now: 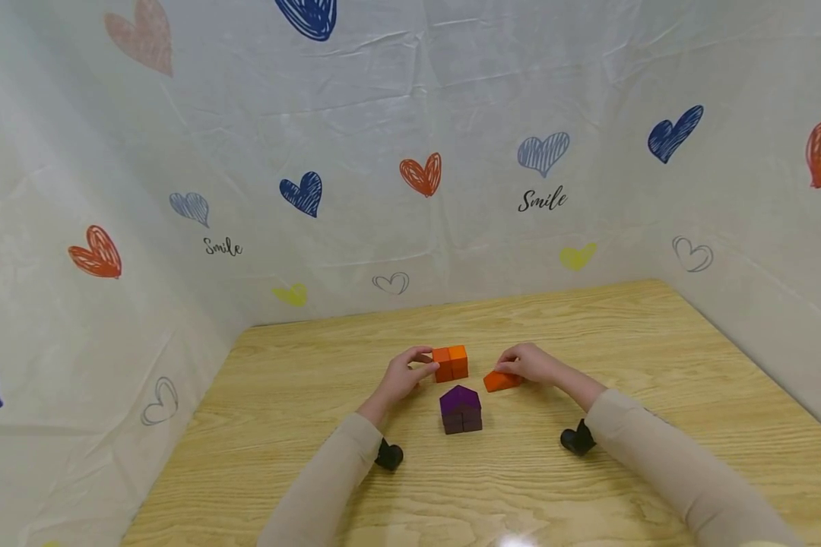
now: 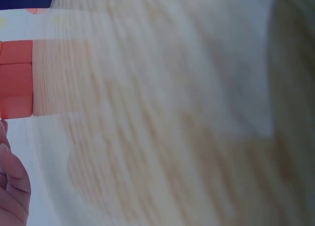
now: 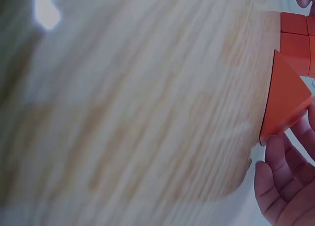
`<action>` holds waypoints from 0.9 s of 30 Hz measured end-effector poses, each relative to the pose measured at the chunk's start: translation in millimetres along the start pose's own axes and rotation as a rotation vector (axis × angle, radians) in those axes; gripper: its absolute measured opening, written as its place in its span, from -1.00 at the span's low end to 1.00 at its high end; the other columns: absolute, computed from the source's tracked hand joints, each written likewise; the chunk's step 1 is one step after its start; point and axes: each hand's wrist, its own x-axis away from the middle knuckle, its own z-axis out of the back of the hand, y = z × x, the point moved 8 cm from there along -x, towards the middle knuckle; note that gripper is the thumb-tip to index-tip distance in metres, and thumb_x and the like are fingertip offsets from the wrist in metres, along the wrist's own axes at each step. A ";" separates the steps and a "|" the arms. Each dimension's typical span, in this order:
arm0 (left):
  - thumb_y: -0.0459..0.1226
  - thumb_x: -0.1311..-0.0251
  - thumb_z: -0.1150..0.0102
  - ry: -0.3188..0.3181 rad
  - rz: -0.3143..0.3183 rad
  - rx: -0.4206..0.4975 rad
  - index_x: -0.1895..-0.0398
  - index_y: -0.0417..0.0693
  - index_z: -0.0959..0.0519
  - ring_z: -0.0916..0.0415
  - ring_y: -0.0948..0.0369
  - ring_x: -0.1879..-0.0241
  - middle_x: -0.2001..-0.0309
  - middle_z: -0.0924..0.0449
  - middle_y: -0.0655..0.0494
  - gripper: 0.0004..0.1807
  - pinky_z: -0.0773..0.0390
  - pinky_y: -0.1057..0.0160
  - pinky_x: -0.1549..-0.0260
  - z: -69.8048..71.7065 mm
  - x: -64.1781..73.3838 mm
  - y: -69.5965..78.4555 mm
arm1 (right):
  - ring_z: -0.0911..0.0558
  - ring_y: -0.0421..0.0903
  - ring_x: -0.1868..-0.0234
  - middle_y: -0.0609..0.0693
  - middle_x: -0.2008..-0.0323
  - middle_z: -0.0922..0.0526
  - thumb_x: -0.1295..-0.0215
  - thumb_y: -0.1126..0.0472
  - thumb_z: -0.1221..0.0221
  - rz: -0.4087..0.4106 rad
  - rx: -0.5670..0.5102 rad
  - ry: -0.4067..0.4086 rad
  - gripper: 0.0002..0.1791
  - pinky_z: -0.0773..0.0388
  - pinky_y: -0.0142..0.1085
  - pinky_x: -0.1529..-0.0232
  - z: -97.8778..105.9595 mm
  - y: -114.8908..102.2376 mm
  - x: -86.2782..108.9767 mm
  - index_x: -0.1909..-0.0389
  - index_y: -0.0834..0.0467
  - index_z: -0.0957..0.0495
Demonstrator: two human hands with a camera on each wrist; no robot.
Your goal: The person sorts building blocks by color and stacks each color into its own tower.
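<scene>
Two orange cubes (image 1: 450,364) stand side by side on the table. My left hand (image 1: 404,374) is at their left side, thumb at the front and a finger at the back, holding the left cube. In the left wrist view the fingers (image 2: 14,169) are only partly seen beside the cubes (image 2: 16,83). To the right, my right hand (image 1: 530,363) pinches an orange triangular block (image 1: 501,381). The right wrist view shows that block's triangular face (image 3: 285,98) close to the cubes. Nearer to me stands a small purple house shape (image 1: 461,410), a triangular block on top of darker cubes.
The wood-grain table (image 1: 301,357) meets a white cloth backdrop (image 1: 356,251) printed with hearts along its back edge. Black wrist devices (image 1: 388,456) show under both sleeves.
</scene>
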 end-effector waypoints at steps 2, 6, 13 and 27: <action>-0.12 -0.16 -0.17 0.003 -0.003 0.001 -0.11 -0.09 -0.45 -0.33 0.23 0.51 0.06 -0.54 -0.09 -0.54 -0.41 0.34 0.55 -0.3 0.0 0.0 | -0.48 -0.17 0.34 0.02 0.34 -0.64 -0.26 0.15 -0.12 -0.003 -0.019 -0.009 -0.75 -0.41 -0.32 0.30 0.7 1.8 1.5 0.26 0.26 -0.63; -0.12 -0.16 -0.17 0.008 -0.010 0.002 -0.10 -0.10 -0.45 -0.30 0.26 0.53 0.07 -0.54 -0.09 -0.55 -0.40 0.34 0.56 -0.8 0.0 0.5 | -0.54 -0.09 0.21 0.09 0.20 -0.63 -0.19 0.12 -0.20 -0.012 -0.062 -0.051 -0.66 -0.45 -0.30 0.23 1.2 5.4 5.6 0.13 0.30 -0.58; -0.17 -0.18 -0.15 0.005 -0.004 0.024 -0.12 -0.13 -0.43 -0.32 0.19 0.51 0.05 -0.52 -0.12 -0.55 -0.41 0.27 0.55 -0.6 0.1 2.2 | -0.47 -0.09 0.24 0.05 0.21 -0.57 -0.01 0.23 -0.33 0.032 -0.044 -0.079 -0.65 -0.40 -0.29 0.21 0.0 7.8 7.6 0.16 0.24 -0.52; -0.14 -0.18 -0.16 0.013 0.016 0.011 -0.11 -0.08 -0.45 -0.32 0.24 0.48 0.05 -0.53 -0.08 -0.56 -0.41 0.34 0.53 0.7 0.5 0.5 | -0.45 -0.09 0.26 0.03 0.25 -0.57 0.01 0.30 -0.32 0.061 -0.009 -0.064 -0.69 -0.40 -0.24 0.18 -2.1 8.5 5.8 0.21 0.24 -0.51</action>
